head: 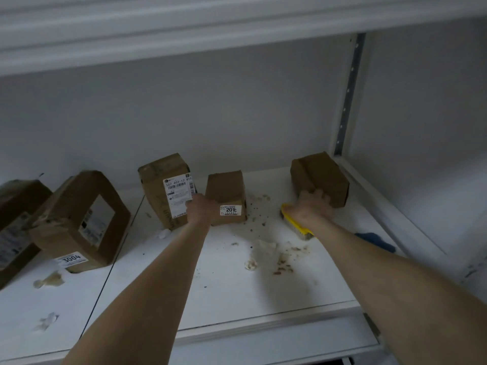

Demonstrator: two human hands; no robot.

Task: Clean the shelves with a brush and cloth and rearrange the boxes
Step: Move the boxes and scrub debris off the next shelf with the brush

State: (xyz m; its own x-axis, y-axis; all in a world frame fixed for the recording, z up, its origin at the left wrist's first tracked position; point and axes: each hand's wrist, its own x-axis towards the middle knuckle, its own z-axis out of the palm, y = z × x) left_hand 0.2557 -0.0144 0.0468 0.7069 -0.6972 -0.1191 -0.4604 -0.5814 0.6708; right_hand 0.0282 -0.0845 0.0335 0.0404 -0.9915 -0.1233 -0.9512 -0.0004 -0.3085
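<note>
Left grip (201,209) clasps the side of the small box (225,192) marked 201; right grip (312,206) curls over the yellow brush (299,227), bristles down on the white shelf (237,291), fingertips seemingly touching the right-hand box (320,175). A taller labelled box (166,191) stands just left of the small one. The blue cloth (374,239) lies beside the right forearm, with crumbs (283,264) scattered between the arms.

Five boxes are sitting on the shelf (224,299). The far-left box (18,219) and the leaning box (79,222) are touching. The tall box (168,188) is standing in the middle, with the small box (226,193) just beside it on the right. The right box (320,177) is sitting farther back. The brush (297,227) is lying in front of it. The cloth (374,241) is lying to the right of the brush. Bits of dirt (276,254) are lying between the small box and the brush.
</note>
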